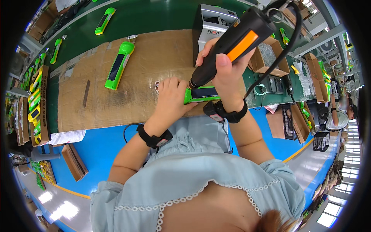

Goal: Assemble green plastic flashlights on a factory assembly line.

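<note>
Casing (pixel 203 94) lies partly hidden behind left hand (pixel 171 96) and right hand (pixel 228 73).

I see my green-topped desk (pixel 154 17) in bright, even light; glare whitens the glossy grey floor (pixel 65 210), rectangular windows (pixel 327 220) glow white, and edges bend.

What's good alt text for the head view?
The right hand holds a black-and-orange electric screwdriver tip-down at a green flashlight gripped by the left hand. Another green flashlight lies farther left on brown cardboard.
</note>
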Demonstrator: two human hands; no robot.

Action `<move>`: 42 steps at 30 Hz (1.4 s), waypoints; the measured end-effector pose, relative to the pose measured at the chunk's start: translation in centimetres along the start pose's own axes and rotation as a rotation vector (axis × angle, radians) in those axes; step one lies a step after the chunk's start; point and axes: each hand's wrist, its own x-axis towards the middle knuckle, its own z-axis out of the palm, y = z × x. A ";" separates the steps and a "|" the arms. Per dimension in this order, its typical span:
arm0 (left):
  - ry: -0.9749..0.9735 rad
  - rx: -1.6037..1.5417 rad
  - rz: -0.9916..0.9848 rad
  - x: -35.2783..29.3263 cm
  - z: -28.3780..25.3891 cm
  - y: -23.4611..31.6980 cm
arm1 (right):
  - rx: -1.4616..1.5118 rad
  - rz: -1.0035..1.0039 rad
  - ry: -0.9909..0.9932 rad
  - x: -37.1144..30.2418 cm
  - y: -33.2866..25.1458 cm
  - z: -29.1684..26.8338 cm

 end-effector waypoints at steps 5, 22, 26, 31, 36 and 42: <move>-0.006 0.007 0.007 0.1 0.0 -0.2 | 0.088 0.033 -0.005 0.1 0.8 0.0; -0.169 -0.026 0.185 -1.7 -1.6 -0.3 | -0.047 0.139 0.029 0.0 -2.2 0.8; -0.205 0.021 0.214 -2.1 -1.9 0.1 | -0.054 0.139 0.036 -0.3 -2.0 0.8; -0.169 0.052 0.230 -2.3 -1.9 0.3 | 0.060 0.194 0.003 -0.6 -2.0 0.8; -0.124 0.058 0.244 -2.4 -1.8 0.4 | 0.055 0.194 0.001 -0.6 -2.0 0.9; -0.107 0.088 0.246 -2.4 -1.4 0.2 | 0.048 0.155 0.014 -0.2 -1.3 0.7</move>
